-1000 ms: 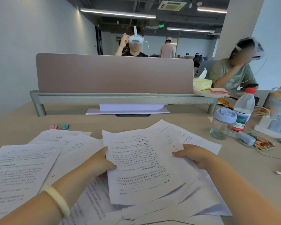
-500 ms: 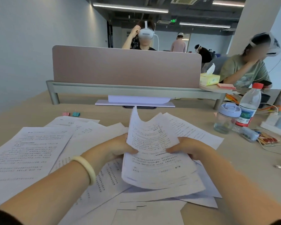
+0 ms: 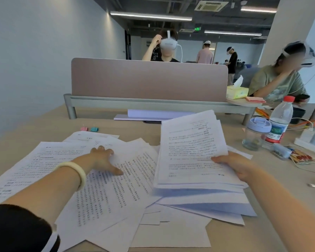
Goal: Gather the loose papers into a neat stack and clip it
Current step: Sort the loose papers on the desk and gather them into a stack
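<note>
Bench [image 3: 44, 124] covered with loose papers [image 3: 105, 197] under and around left grip [image 3: 103, 158], flat, open, pressing sheets to drag them in. Right grip [image 3: 233, 165] pinched on lifted gathered stack [image 3: 191, 150], keeping it together. Clips [image 3: 90, 128] beyond left grip, untouched.

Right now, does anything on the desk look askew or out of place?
Yes. The loose papers are fanned across the desk at mixed angles, overlapping, under the left hand. The bundle in the right hand has uneven edges. The clips lie apart, behind the papers. Nothing looks spilled or torn.
</note>
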`<state>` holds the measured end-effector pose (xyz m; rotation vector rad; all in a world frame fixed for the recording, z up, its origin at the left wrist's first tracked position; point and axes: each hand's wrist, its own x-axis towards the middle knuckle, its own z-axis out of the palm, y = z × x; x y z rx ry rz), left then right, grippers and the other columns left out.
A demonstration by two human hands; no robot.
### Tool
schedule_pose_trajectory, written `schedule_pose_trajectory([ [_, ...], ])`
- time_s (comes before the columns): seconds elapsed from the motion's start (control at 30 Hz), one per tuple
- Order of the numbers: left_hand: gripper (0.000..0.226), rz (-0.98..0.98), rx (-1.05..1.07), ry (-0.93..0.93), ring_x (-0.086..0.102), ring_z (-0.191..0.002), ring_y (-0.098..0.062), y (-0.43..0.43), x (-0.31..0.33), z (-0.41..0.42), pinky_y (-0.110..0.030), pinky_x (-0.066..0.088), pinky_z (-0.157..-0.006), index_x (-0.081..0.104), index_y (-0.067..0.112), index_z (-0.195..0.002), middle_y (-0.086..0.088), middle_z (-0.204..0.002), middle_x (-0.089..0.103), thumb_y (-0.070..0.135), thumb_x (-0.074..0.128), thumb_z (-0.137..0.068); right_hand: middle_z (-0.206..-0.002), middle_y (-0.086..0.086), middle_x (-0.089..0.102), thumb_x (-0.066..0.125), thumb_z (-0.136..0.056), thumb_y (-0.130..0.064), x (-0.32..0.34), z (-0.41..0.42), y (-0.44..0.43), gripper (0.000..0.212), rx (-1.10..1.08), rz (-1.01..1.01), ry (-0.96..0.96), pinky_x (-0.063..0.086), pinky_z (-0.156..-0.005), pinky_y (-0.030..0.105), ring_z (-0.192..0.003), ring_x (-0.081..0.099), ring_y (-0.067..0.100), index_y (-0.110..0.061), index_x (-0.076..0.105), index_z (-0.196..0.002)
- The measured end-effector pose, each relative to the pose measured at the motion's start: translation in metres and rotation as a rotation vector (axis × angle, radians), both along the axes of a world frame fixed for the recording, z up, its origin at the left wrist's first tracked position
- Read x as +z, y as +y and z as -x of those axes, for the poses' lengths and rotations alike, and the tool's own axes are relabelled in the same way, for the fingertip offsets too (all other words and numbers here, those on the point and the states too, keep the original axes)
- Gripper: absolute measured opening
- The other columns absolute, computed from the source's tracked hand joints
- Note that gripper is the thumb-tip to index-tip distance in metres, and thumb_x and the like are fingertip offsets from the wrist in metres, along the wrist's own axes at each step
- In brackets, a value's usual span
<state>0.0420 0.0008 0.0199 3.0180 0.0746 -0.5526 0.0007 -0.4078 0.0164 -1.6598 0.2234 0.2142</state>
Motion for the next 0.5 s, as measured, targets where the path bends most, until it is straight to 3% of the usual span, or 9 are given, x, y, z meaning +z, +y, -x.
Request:
schedule_pose_trajectory([
  [0.17, 0.094, 0.154, 0.004, 0.055, 0.04, -0.124, -0.023, -0.007, 0.002, -0.011, -0.039, 0.037, -0.103, 0.033, 0.025, -0.134, 0.0, -0.139, 0.036, 0.067, 0.071, -0.058, -0.107, 0.014, 0.068, 0.057, -0.088, 0.0, -0.013, 0.0, 0.01, 0.025, 0.04, 0.014, 0.073, 0.057, -0.076, 0.042, -0.095, 0.065, 0.034, -0.01, 0.059, -0.112],
  [0.3, 0.061, 0.216, -0.03, 0.016, 0.048, -0.106, -0.017, -0.013, 0.0, -0.014, -0.03, 0.04, -0.085, 0.05, 0.02, -0.119, 0.005, -0.117, 0.05, 0.054, 0.069, -0.072, -0.094, 0.009, 0.073, 0.055, -0.091, 0.0, -0.018, 0.002, 0.007, 0.018, 0.041, -0.023, 0.089, 0.061, -0.066, 0.036, -0.083, 0.07, 0.027, -0.011, 0.061, -0.104],
  [0.4, 0.036, 0.246, -0.064, 0.024, 0.053, -0.091, -0.017, -0.011, 0.003, -0.014, -0.027, 0.038, -0.075, 0.061, 0.016, -0.099, 0.001, -0.101, 0.06, 0.049, 0.06, -0.083, -0.089, 0.007, 0.076, 0.053, -0.092, -0.001, -0.02, 0.002, 0.004, 0.019, 0.044, -0.085, 0.101, 0.062, -0.066, 0.037, -0.078, 0.073, 0.027, -0.011, 0.061, -0.105],
  [0.5, 0.03, 0.395, 0.013, 0.051, 0.05, -0.079, -0.022, -0.006, 0.005, -0.015, -0.028, 0.036, -0.066, 0.055, 0.012, -0.085, -0.009, -0.09, 0.056, 0.041, 0.054, -0.089, -0.086, 0.005, 0.078, 0.052, -0.094, -0.008, -0.021, 0.002, 0.003, 0.016, 0.046, -0.132, 0.109, 0.061, -0.064, 0.035, -0.077, 0.075, 0.024, -0.013, 0.059, -0.108],
])
